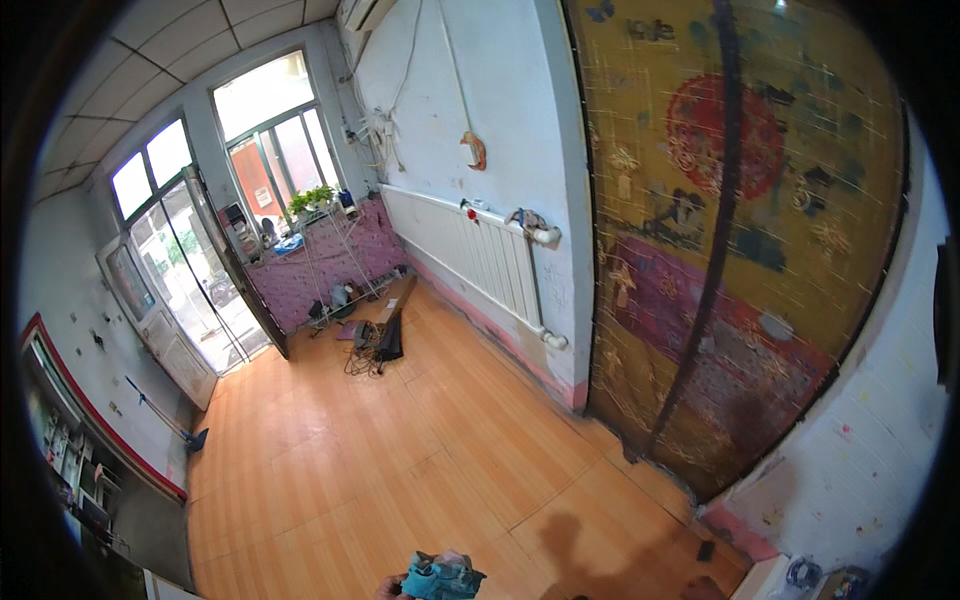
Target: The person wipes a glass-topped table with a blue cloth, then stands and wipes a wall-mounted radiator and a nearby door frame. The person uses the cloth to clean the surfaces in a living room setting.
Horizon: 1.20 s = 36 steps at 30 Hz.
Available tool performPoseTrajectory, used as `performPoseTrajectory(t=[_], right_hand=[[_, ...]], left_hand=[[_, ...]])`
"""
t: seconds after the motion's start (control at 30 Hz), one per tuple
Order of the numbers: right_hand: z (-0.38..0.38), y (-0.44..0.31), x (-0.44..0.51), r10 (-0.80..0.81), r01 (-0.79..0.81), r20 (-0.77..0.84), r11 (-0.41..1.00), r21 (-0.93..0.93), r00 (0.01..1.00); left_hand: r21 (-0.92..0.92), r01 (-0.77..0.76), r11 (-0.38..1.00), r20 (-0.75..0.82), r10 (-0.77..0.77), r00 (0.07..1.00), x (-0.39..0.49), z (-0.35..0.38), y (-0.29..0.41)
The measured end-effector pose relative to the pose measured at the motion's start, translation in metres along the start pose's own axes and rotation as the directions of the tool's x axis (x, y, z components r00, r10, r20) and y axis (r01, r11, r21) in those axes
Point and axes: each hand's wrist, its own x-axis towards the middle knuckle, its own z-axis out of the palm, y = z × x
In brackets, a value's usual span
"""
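Observation:
At the bottom edge of the head view, my left hand [390, 588] pinches a crumpled teal cloth [442, 577] by its left side. A paler, pinkish part shows on top of the bundle; whether it is cloth or something else cannot be told. Only a few fingers of that hand show. My right hand cannot be made out. Orange wood-look floor [375, 465] lies beyond the cloth, with a shadow of a head and body to its right.
Cables and a long board [397, 300] lie near the far wall. A white radiator [465, 247] runs along the right wall, beside a patterned curtain [652, 225] over a doorway. An open door [232, 262] stands at the far left; a long-handled dustpan [196, 440] leans nearby.

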Motion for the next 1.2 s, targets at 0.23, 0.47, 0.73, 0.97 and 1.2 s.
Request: performPoseTrajectory(t=[0.23,0.47,0.73,0.97,1.2], right_hand=[[-0.182,-0.23,0.126,-0.056,0.111,-0.118,0.837,0.536,0.991],[-0.158,-0.242,0.195,0.05,-0.061,0.036,0.849,0.526,0.998],[-0.117,-0.177,0.187,0.012,-0.039,-0.086,0.947,-0.318,0.996],[-0.142,-0.193,0.273,0.193,-0.285,0.217,0.473,0.834,0.957],[-0.301,-0.301,0.511,-0.008,-0.031,0.072,0.852,0.523,0.997]], left_hand=[[-0.152,0.07,0.986,-0.063,-0.081,0.995,0.099,0.034,-0.007],[-0.285,0.119,0.951,0.01,-0.121,0.993,0.262,0.086,-0.012],[-0.322,0.01,0.947,0.158,0.044,0.987,0.451,0.155,0.068],[-0.042,-0.247,0.968,0.188,0.251,0.95,0.576,0.248,0.145],[-0.081,-0.286,0.955,0.241,0.297,0.924,0.682,0.335,0.21]])
